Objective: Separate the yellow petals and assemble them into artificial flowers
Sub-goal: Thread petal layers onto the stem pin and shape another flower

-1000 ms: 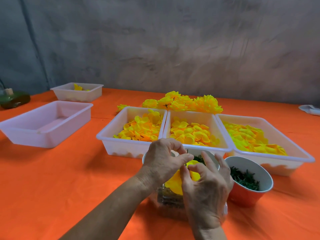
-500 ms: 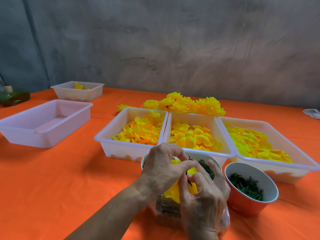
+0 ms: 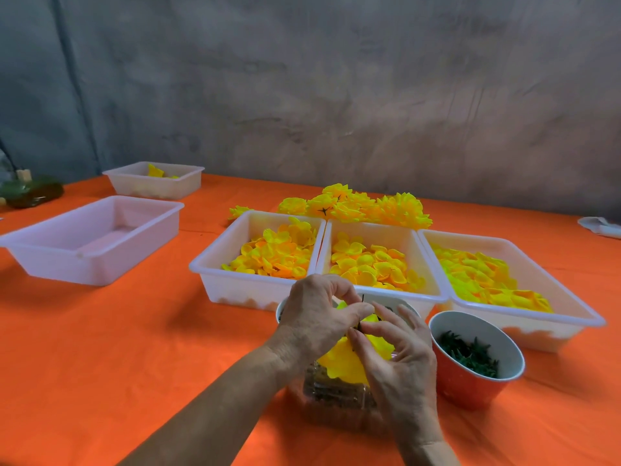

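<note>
Hands meet over a half-built yellow flower [image 3: 346, 359] at lower centre of the frame, above an orange table [image 3: 134, 348].

Left hand [image 3: 316, 319] and right hand [image 3: 395, 356] both pinch the flower and its thin dark stem [image 3: 362, 311] above a clear container [image 3: 336, 395]. Just behind, three white trays [image 3: 255, 290] hold loose yellow petals [image 3: 279, 253]; finished blooms [image 3: 366, 205] lie beyond them. A red bowl [image 3: 470, 388] of green pieces sits at lower right, two more trays [image 3: 94, 260] at left.

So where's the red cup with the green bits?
The red cup stands low right on the orange table, beside the right hand, before the rightmost petal tray.
</note>
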A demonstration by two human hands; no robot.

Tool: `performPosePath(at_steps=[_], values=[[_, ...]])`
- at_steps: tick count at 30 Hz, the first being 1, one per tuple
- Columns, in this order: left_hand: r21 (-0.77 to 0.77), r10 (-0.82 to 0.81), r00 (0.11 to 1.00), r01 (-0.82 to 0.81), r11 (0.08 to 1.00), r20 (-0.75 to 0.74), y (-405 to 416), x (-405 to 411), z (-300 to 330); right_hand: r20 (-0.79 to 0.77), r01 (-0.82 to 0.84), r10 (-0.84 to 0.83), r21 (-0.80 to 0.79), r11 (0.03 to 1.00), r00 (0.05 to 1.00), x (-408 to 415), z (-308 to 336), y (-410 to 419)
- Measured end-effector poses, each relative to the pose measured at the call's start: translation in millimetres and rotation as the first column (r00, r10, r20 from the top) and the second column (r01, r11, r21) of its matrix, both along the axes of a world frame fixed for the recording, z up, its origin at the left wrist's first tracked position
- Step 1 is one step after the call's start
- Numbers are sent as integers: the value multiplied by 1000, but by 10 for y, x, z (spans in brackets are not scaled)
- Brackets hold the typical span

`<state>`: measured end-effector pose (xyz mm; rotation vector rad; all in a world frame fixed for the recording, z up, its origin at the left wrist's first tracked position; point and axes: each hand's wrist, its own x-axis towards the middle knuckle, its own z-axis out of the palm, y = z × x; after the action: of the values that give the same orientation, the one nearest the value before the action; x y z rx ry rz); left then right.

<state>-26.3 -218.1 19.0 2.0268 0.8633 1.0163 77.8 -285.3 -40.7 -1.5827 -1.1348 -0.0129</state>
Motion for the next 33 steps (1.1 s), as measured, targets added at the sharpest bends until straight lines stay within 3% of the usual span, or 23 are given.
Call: performPosePath(at_steps=[6, 16, 21, 24, 28, 33], values=[[6, -10, 1000, 10, 1000, 0, 32, 15, -29, 12, -54, 54, -37, 998, 998, 69, -1, -1], [7, -21, 997, 20, 1000, 73, 64, 0, -109, 16, -48, 46, 126, 991, 999, -6, -3, 18], [-37, -25, 992, 30, 999, 124, 41, -14, -227, -4, -35, 35, 9, 999, 999, 2, -27, -22], [59, -41, 990, 33, 998, 134, 8, -31, -328, -101, -135, 128, -70, 988, 987, 60, 3, -90], [245, 44, 999, -49, 968, 26, -41, -56, -455, -246, -245, 219, -81, 966, 944, 109, 81, -118], [322, 93, 996, -87, 943, -2, -38, -32, -502, -199, -226, 206, -86, 970, 958, 124, 80, -74]])
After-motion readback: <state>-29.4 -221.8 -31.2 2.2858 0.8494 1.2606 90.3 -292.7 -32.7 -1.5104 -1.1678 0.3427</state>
